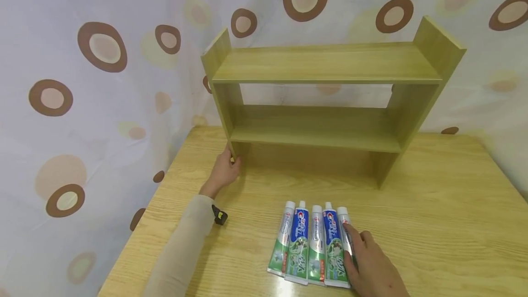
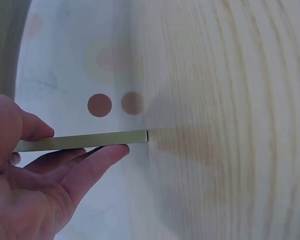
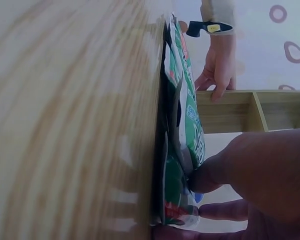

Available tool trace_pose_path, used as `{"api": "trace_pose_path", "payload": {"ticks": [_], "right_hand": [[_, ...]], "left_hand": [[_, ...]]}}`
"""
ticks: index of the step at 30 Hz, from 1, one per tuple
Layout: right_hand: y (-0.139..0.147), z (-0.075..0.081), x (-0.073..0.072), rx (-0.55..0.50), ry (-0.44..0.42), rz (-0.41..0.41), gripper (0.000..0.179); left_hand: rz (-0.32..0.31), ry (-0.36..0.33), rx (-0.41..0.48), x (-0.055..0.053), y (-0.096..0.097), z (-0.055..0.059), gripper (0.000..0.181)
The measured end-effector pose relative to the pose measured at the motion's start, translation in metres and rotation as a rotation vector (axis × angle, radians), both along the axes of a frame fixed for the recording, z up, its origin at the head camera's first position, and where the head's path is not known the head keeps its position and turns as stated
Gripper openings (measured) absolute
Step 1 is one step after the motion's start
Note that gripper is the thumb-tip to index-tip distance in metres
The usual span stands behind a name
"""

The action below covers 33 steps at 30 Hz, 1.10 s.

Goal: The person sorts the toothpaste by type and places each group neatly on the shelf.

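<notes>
A two-tier wooden shelf [image 1: 313,127] stands on the table. My left hand [image 1: 224,168] grips the lower edge of its left side panel. In the left wrist view, the thumb lies on one face of the panel [image 2: 100,140] and the fingers on the other. In front of the shelf, several toothpaste tubes [image 1: 298,246] lie side by side, caps toward it, white-and-green ones alternating with blue-and-green ones. My right hand [image 1: 373,265] pinches the rightmost toothpaste tube [image 1: 344,228] between thumb and fingers; its lower part is hidden by the hand. The right wrist view shows this tube [image 3: 175,195] low over the wood.
The pale wooden table [image 1: 453,223] reaches back to a wall covering [image 1: 136,3] with brown ring patterns, which also runs along the left side. The shelf's side panels rise above its top board [image 1: 326,65]. A black strap device [image 1: 220,215] is on the left wrist.
</notes>
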State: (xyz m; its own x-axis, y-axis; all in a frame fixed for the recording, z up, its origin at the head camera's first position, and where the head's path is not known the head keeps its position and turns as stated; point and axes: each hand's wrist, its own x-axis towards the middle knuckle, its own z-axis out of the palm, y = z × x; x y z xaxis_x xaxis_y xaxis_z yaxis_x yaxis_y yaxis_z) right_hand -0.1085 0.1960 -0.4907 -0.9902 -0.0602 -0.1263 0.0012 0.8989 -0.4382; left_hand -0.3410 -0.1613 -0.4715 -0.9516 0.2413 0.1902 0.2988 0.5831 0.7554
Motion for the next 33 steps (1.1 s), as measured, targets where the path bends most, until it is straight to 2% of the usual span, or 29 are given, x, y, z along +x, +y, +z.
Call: {"api": "trace_pose_path", "payload": {"ticks": [5, 10, 13, 18, 23, 25, 29, 33], "right_hand": [[0.003, 0.002, 0.002, -0.005, 0.011, -0.006, 0.071], [0.006, 0.003, 0.002, 0.002, 0.019, 0.002, 0.071], [0.009, 0.005, 0.001, 0.013, -0.004, 0.022, 0.076], [0.014, 0.010, -0.002, 0.070, -0.059, 0.058, 0.085], [0.014, 0.015, -0.008, 0.146, -0.031, 0.074, 0.086], [0.015, 0.016, -0.011, 0.161, -0.014, 0.061, 0.086], [0.018, 0.015, -0.017, 0.121, 0.044, -0.018, 0.079], [0.026, 0.012, -0.022, 0.087, 0.076, -0.081, 0.077]], "left_hand": [[0.011, 0.031, -0.036, 0.005, 0.007, -0.001, 0.048], [0.019, 0.043, -0.020, 0.009, 0.014, 0.000, 0.050], [0.024, 0.035, -0.015, 0.009, 0.017, 0.000, 0.051], [0.039, 0.028, -0.028, 0.008, 0.019, -0.001, 0.051], [0.036, 0.039, -0.027, 0.007, 0.019, -0.004, 0.052], [0.037, 0.041, -0.029, 0.007, 0.019, -0.004, 0.053], [0.052, 0.039, -0.039, 0.008, 0.017, -0.006, 0.057], [0.041, 0.029, -0.055, 0.008, 0.016, -0.007, 0.055]]}}
